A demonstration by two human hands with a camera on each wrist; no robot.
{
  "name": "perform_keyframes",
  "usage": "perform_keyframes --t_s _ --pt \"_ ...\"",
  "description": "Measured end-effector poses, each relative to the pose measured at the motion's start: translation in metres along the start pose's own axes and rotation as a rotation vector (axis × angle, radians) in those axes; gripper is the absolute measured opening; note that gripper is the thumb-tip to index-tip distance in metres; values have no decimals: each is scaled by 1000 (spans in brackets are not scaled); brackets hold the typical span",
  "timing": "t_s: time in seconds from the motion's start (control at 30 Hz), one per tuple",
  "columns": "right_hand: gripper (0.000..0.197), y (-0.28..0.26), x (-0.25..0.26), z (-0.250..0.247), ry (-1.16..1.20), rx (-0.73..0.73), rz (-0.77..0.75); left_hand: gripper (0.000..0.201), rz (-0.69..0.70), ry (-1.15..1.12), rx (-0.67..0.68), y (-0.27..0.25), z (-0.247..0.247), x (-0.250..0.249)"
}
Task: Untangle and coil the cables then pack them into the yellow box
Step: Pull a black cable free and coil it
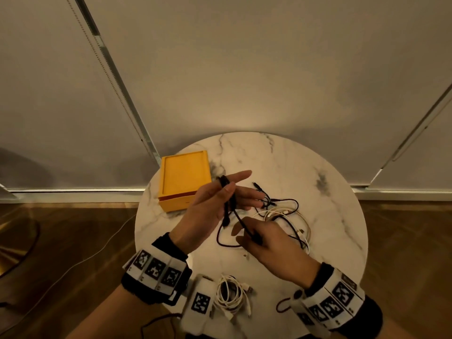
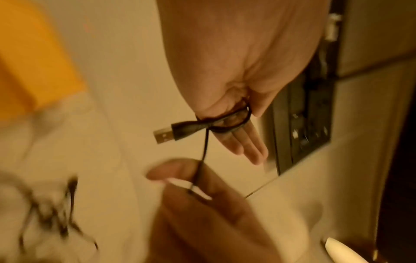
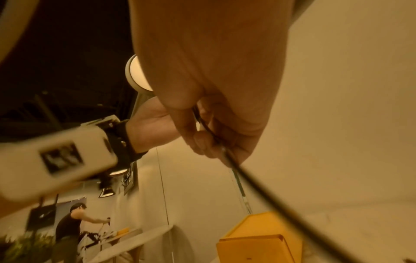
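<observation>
From the head view, the left hand point(image 1: 221, 200) is raised over the middle of the round marble table point(image 1: 330, 192), fingers stretched out flat toward the right with the black cable point(image 1: 228, 206) looped round them and the thumb pressing the loops down. The right hand point(image 1: 265, 237) sits nearer and a little to the right, pinching the same cable where it leaves the loops; the stretch between the two hands runs on a slant from far-left to near-right. The rest of the black cable trails right into the tangle of white cables point(image 1: 288, 216) on the table. The yellow box point(image 1: 183, 178) stands open at the far left, just beyond the left hand. A coiled white cable point(image 1: 231, 296) lies at the near edge between the wrists.

In the left wrist view the USB plug point(image 2: 165, 135) sticks out sideways from the loops on the left fingers point(image 2: 245, 144), and the cable drops from there straight to the right fingertips point(image 2: 180, 170), which nip it.

The right wrist view shows the right fingers curled on the cable, with the slack running off toward the near right and the box below.

The coming wrap probably depends on the right hand carrying its length across the left fingers, at right angles to them.
</observation>
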State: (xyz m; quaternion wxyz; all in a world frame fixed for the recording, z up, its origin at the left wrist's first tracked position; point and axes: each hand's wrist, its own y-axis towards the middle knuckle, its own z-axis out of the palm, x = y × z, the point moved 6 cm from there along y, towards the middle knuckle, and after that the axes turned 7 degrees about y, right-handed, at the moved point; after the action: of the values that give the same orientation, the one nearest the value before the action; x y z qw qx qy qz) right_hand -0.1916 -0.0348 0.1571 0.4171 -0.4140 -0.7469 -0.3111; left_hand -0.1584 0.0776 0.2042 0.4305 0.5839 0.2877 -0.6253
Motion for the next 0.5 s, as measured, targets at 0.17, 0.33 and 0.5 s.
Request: perform_keyframes --t_s 0.17,0.33,0.5 --pt "9 1 3 -4 40 49 51 39 68 368 -17 -4 9 3" --pt "10 2 -9 -4 297 118 215 39 172 655 -58 -2 11 -2" --pt "17 2 -29 -19 449 -46 283 29 293 1078 -137 2 -3 -11"
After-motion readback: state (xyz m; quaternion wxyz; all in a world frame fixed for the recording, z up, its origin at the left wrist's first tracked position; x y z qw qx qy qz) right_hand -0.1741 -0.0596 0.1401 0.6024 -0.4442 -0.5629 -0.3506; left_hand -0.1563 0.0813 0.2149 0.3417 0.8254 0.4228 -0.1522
